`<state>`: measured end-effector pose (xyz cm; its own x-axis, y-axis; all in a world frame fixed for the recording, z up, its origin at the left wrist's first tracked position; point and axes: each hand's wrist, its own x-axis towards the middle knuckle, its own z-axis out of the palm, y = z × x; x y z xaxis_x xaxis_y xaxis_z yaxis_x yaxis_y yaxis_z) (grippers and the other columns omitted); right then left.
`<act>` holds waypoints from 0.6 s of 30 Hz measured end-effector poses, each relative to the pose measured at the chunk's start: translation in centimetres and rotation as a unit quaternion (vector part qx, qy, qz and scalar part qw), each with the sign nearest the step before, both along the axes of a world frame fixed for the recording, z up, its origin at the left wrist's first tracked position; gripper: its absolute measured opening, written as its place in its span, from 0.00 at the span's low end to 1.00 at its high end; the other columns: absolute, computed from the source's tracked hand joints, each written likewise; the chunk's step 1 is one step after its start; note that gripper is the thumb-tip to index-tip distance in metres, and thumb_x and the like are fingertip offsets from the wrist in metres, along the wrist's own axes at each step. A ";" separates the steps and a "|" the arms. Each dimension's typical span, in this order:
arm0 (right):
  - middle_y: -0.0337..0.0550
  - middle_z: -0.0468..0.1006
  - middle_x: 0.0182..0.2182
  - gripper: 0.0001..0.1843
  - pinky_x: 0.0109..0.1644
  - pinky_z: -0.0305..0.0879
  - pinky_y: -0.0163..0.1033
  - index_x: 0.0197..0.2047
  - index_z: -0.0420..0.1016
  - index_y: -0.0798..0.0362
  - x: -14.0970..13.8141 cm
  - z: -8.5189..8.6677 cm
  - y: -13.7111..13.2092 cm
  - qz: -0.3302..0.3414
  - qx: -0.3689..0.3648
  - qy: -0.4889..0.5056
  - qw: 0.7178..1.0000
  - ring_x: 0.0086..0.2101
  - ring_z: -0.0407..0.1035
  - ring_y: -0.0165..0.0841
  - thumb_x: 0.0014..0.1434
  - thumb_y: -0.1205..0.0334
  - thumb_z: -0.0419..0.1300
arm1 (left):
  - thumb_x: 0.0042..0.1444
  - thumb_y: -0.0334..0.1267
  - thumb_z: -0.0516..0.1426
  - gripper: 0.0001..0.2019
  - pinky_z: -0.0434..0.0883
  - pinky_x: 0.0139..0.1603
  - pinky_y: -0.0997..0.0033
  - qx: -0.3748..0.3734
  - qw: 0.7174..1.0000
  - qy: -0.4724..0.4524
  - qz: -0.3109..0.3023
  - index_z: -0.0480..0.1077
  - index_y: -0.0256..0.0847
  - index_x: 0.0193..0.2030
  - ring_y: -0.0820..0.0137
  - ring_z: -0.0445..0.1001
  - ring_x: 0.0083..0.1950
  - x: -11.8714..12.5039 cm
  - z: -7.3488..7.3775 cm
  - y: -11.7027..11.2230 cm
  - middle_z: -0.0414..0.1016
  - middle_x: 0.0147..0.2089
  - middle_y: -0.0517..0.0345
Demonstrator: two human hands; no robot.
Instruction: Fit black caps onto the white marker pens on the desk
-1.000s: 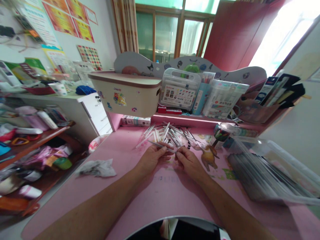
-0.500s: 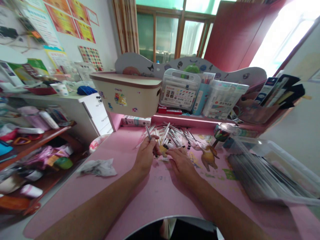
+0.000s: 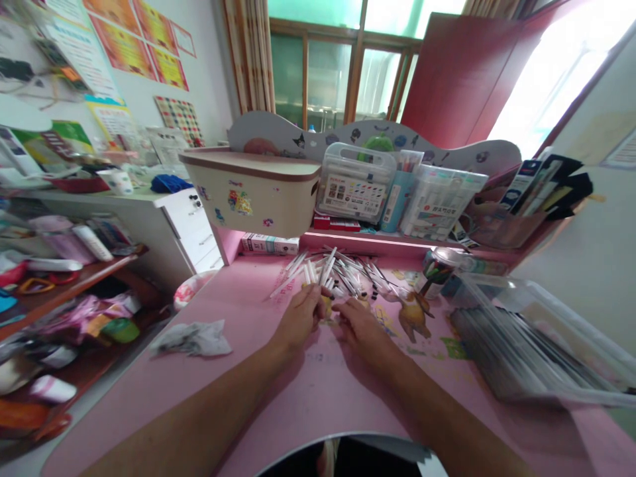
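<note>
A pile of several white pens with black caps [image 3: 342,273] lies spread on the pink desk [image 3: 318,384] near its back edge. My left hand [image 3: 299,319] rests at the near edge of the pile, fingers curled around the ends of pens. My right hand [image 3: 358,323] lies palm down beside it, its fingertips on the pens and loose black caps. The two hands nearly touch. What exactly sits inside the left fingers is hidden.
A crumpled grey tissue [image 3: 191,337] lies left of my arms. A clear plastic case of pens [image 3: 527,344] stands open at the right. A cream storage box [image 3: 253,189], marker sets [image 3: 355,182] and a small pen cup [image 3: 436,270] line the back shelf.
My left hand held one pen up over the pile half a second ago; it has lowered to the desk. Both hands have drawn together at the pile's near edge.
</note>
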<state>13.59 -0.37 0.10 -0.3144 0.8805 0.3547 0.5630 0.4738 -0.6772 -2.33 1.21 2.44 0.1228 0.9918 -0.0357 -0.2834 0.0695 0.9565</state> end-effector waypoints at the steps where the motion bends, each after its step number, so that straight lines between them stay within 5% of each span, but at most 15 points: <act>1: 0.46 0.76 0.41 0.12 0.49 0.63 0.44 0.43 0.77 0.51 0.5 0.3 0.3 -0.024 -0.022 0.050 0.998 0.42 0.68 0.37 0.58 0.69 0.56 | 0.59 0.49 0.56 0.15 0.50 0.17 0.81 -0.003 1.000 0.018 -0.020 0.70 0.38 0.35 0.80 0.53 0.17 0.1 0.0 -0.1 0.62 0.20 0.67; 3: 0.43 0.77 0.36 0.08 0.45 0.65 0.43 0.40 0.76 0.51 1.4 0.9 0.9 -0.071 -0.095 0.179 0.977 0.38 0.70 0.36 0.56 0.63 0.59 | 0.59 0.47 0.56 0.13 0.49 0.17 0.81 -0.016 0.997 0.051 -0.061 0.70 0.38 0.36 0.80 0.52 0.17 0.4 -0.1 -0.4 0.61 0.20 0.67; 6: 0.38 0.74 0.27 0.14 0.32 0.64 0.37 0.36 0.73 0.51 2.3 1.8 1.5 -0.103 -0.190 0.391 0.895 0.28 0.68 0.32 0.49 0.54 0.67 | 0.60 0.45 0.55 0.10 0.46 0.17 0.80 -0.046 0.994 0.052 -0.087 0.69 0.39 0.38 0.80 0.50 0.16 1.1 -0.6 -1.3 0.58 0.19 0.69; 9: 0.33 0.69 0.21 0.19 0.25 0.58 0.32 0.31 0.70 0.51 2.7 2.1 1.7 -0.117 -0.211 0.495 0.835 0.21 0.62 0.26 0.43 0.51 0.72 | 0.60 0.44 0.55 0.10 0.47 0.17 0.79 -0.056 0.991 0.032 -0.119 0.69 0.40 0.38 0.80 0.51 0.17 1.6 -1.2 -2.1 0.57 0.20 0.69; 13: 0.32 0.69 0.19 0.20 0.22 0.56 0.30 0.31 0.70 0.52 2.5 2.1 1.6 -0.107 -0.217 0.535 0.810 0.19 0.60 0.24 0.41 0.52 0.74 | 0.61 0.43 0.53 0.10 0.47 0.18 0.77 -0.051 0.987 0.046 -0.148 0.69 0.39 0.37 0.79 0.52 0.17 1.9 -1.2 -2.7 0.56 0.19 0.69; 18: 0.32 0.70 0.19 0.20 0.22 0.55 0.30 0.32 0.71 0.52 2.2 1.8 1.5 -0.084 -0.220 0.510 0.827 0.19 0.61 0.24 0.42 0.52 0.73 | 0.63 0.44 0.52 0.10 0.48 0.19 0.77 -0.023 0.984 0.077 -0.159 0.67 0.39 0.37 0.78 0.52 0.19 1.8 -1.2 -2.9 0.58 0.22 0.67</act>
